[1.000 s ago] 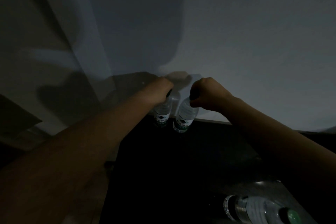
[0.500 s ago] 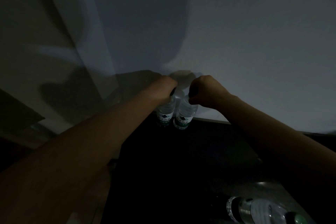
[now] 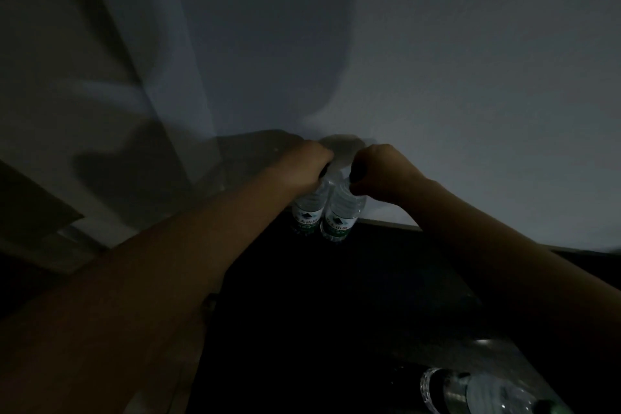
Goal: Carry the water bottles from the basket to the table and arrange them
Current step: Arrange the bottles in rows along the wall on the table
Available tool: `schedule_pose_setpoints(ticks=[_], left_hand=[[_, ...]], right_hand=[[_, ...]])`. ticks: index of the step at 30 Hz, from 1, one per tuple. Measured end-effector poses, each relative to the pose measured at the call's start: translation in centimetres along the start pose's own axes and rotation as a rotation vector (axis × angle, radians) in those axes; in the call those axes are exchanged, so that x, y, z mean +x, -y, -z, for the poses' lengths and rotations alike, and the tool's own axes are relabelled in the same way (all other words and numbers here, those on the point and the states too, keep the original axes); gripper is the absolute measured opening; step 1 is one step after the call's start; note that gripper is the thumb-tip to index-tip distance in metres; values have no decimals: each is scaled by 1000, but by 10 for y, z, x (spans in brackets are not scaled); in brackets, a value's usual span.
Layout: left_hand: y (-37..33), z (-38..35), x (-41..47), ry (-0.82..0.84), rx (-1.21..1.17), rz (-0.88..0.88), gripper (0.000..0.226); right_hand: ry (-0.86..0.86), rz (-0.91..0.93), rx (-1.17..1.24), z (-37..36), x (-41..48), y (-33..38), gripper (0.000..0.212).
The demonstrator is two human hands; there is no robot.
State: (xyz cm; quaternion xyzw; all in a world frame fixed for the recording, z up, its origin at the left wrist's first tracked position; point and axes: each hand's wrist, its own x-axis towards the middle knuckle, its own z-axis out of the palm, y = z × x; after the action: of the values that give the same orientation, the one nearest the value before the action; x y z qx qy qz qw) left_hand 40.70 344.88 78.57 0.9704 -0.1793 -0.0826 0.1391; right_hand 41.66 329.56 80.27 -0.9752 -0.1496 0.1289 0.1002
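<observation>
In the head view, the only one you have, your left hand (image 3: 309, 165) is curled over the top of the left bottle (image 3: 306, 212) and your right hand (image 3: 381, 171) is curled over the top of the right bottle (image 3: 340, 217). Each hand grips its bottle by the neck. The two hands are close together but not touching. Both bottles are upright with their labels facing you. They are side by side and touching, or nearly so, at the far edge of the dark bench (image 3: 336, 296), close to the wall (image 3: 453, 77). It is too dark to tell whether their bases are already on the bench.

This looks like the placing step: you have brought a pair over and are lining it up against the wall. The next move is to make sure both bases sit flat, then loosen your fingers and lift straight up, so neither bottle tips into the other.

A third bottle (image 3: 484, 393) lies on its side at the lower right, near you. I cannot tell whether it is in the basket. It probably needs fetching next.
</observation>
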Motion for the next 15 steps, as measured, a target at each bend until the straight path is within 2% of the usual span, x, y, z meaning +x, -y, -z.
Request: schedule_pose_setpoints(ticks=[5,9,15], left_hand=[[0,1,-2,-7,10,-7,13],[-2,1,-2,-6,28,2,13],[-14,0,-7,6,176,31,19]], right_hand=[[-21,-2,-26,-2,-2,-1,22],[-23,-11,-112,3,-12,-7,49],[-14,-35,-212,8,-43,-24,46]])
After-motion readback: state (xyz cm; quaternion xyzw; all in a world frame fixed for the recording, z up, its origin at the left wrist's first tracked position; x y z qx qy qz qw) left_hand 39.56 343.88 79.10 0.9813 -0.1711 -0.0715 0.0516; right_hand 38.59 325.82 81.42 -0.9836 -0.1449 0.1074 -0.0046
